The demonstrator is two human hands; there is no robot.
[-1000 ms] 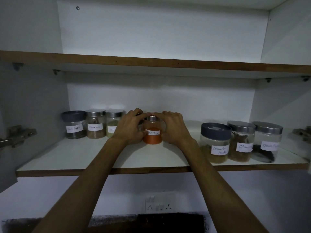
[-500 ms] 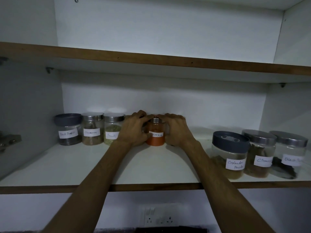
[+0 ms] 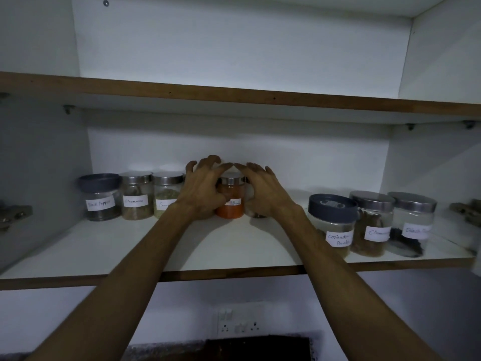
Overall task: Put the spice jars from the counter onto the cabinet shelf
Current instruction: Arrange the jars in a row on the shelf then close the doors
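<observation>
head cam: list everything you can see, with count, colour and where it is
orange spice jar: 1, orange powder, steel lid, back middle of lower shelf, between the hands
left jar row: 3, clear, one grey lid and two steel, back left
right jar row: 3, clear, one grey lid and two steel, front right
lower shelf: 1, white with brown edge
upper shelf: 1, brown edge, above
wall socket: 1, white, below the shelf
left hand: fingers spread beside the orange jar
right hand: fingers spread, other side

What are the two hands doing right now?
Left hand: open, fingers spread, beside the orange jar.
Right hand: open, fingers spread, on its other side.
</observation>
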